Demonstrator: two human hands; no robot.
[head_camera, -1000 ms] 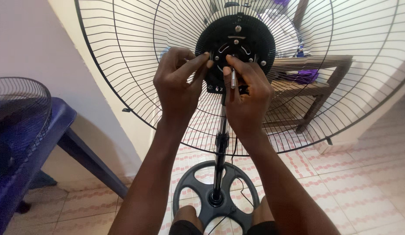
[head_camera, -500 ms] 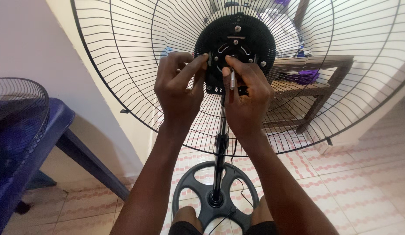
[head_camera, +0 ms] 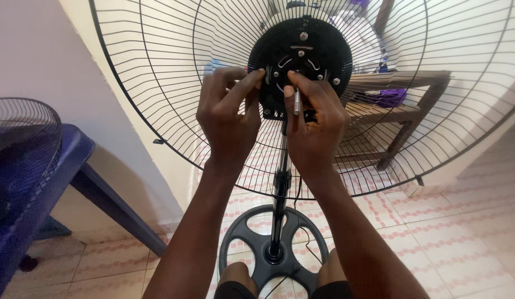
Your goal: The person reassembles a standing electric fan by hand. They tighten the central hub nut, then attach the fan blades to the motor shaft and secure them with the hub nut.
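Right hand (head_camera: 313, 124): fingers closed round a thin metal tool (head_camera: 296, 101), thumb and forefinger pinching near its tip.
Tool: upright, long axis running up toward the hub (head_camera: 300, 60); tip meets the hub's centre plate just below the middle.
Left hand (head_camera: 230, 111): fingers curled, forefinger and thumb pressed to the hub's left edge; whether it pinches a small part, cannot tell.
Relation: hub lies directly above and ahead of both hands; right hand nearer the centre, left hand at the rim.
Hub: black round plate with screws, set in the middle of the wire guard (head_camera: 158, 83).
Pole (head_camera: 279, 188): drops from hub to round base (head_camera: 252, 243) on the tiled floor.
Left of scene: second guard (head_camera: 19, 144) on a blue chair (head_camera: 80, 160).
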